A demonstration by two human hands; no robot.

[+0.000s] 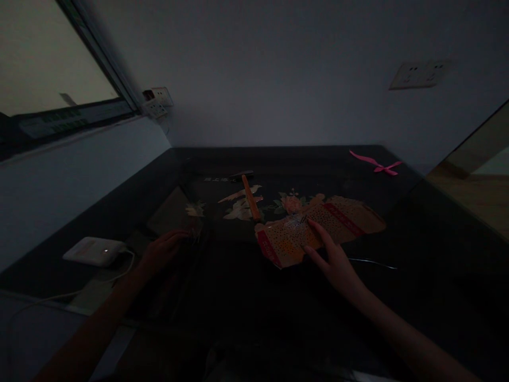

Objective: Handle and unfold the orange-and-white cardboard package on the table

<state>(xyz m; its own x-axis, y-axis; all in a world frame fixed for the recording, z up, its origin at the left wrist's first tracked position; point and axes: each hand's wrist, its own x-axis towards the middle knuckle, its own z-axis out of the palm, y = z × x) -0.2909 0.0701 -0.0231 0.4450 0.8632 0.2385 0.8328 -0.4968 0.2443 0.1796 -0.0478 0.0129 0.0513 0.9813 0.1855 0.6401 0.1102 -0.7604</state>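
My left hand [165, 249] is low over the left of the dark table, its fingers drawn together beside a few small thin sticks or nails [194, 233]; the dimness hides what is between the fingertips. Over a flat brown sheet [286, 239] with black dots and red bands, my right hand [336, 265] holds its thumb and forefinger apart. The forefinger tip is close to small dark slivers, perhaps nails [303, 218], on the sheet. A hammer [250, 199] lies behind, its orange handle end by the sheet's left edge.
A white power bank [95, 251] with a cable lies at the left. Thin metal wire [374, 261] is right of my right hand. A pink ribbon [384, 168] lies at the back right. Wall sockets [419, 74] and a window [51, 58] are beyond the dark table [238, 297].
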